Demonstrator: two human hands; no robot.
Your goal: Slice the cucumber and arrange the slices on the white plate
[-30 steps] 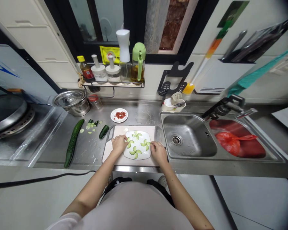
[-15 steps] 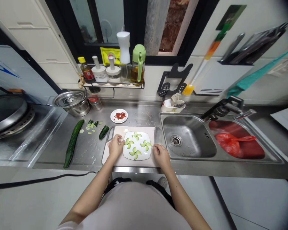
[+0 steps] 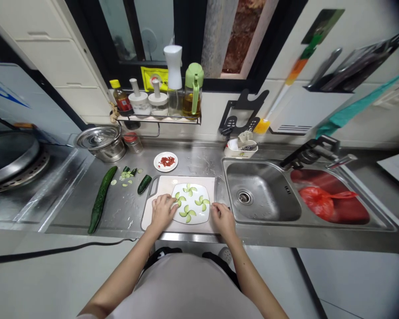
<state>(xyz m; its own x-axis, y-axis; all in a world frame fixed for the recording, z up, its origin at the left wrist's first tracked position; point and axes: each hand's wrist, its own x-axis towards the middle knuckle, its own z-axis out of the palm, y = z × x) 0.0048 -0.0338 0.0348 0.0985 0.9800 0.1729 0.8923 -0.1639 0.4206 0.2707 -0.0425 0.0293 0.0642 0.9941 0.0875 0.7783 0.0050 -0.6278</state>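
Observation:
A white squarish plate [image 3: 195,217] lies on the pale cutting board [image 3: 166,182], with several cucumber slices [image 3: 187,214] set on it in pinwheel shapes. My left hand [image 3: 162,212] is over the plate's left edge, its fingers stretched out and their tips at the left pinwheel, partly covering it. Just off the plate's right edge, my right hand [image 3: 223,219] is closed with thumb and forefinger together. Whatever lies between those fingertips is too small to make out.
Left of the board are a cucumber stub [image 3: 144,184], cucumber scraps [image 3: 126,176] and a long cucumber [image 3: 100,201]. Behind it stands a small dish [image 3: 157,167] of chopped red bits [image 3: 166,161]. A double sink [image 3: 262,166] is on the right; a lidded pot [image 3: 109,150] stands at back left.
My left hand has shifted from the plate's left rim onto the left pinwheel, its fingers now reaching over the slices. My right hand stays in nearly the same place.

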